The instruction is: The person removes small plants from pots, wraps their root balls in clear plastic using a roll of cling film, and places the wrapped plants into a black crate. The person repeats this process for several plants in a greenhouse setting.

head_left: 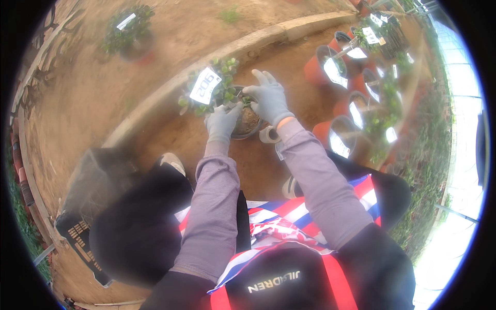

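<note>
Head view is showing a dark pot [244,136] sitting on brown ground [298,103], with soil [249,122] filling it. A leafy plant [228,66] bearing a white label [205,86] is leaning out past the pot's upper left. The left hand [222,124], gloved, is resting by the pot's left rim, fingers bunched; whether it is pinching a stem, I cannot tell. The right hand [266,98], also gloved, is spreading its fingers at the pot's upper right. Reddish pots [313,70] are standing right of the dark pot.
</note>
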`<state>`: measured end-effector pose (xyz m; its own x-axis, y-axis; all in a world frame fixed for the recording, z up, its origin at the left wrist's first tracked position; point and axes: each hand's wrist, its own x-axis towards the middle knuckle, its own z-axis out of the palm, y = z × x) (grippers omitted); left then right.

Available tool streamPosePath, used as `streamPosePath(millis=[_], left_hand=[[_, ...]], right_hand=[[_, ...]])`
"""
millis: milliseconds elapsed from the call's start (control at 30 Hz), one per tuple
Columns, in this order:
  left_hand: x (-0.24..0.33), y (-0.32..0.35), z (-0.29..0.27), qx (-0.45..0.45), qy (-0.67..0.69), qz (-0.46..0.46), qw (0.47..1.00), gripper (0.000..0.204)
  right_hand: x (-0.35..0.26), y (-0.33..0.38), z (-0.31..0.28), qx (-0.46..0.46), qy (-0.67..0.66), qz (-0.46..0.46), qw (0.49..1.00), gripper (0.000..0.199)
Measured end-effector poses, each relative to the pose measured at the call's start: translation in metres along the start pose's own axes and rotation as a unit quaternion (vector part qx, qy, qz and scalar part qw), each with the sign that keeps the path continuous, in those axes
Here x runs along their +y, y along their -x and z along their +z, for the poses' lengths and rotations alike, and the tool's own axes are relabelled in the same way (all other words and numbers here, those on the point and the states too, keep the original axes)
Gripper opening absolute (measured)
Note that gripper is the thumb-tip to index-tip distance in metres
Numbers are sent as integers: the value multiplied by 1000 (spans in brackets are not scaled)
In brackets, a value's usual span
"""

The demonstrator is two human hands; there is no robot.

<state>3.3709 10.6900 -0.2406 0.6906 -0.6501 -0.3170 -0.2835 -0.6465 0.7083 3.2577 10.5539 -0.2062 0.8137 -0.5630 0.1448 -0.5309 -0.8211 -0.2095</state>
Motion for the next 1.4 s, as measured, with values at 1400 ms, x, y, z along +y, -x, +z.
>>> streamPosePath(millis=[1400], left_hand=[[-27, -20, 6, -18, 74, 39, 996, 39]], right_hand=[[135, 125, 37, 142, -138, 491, 849, 36]])
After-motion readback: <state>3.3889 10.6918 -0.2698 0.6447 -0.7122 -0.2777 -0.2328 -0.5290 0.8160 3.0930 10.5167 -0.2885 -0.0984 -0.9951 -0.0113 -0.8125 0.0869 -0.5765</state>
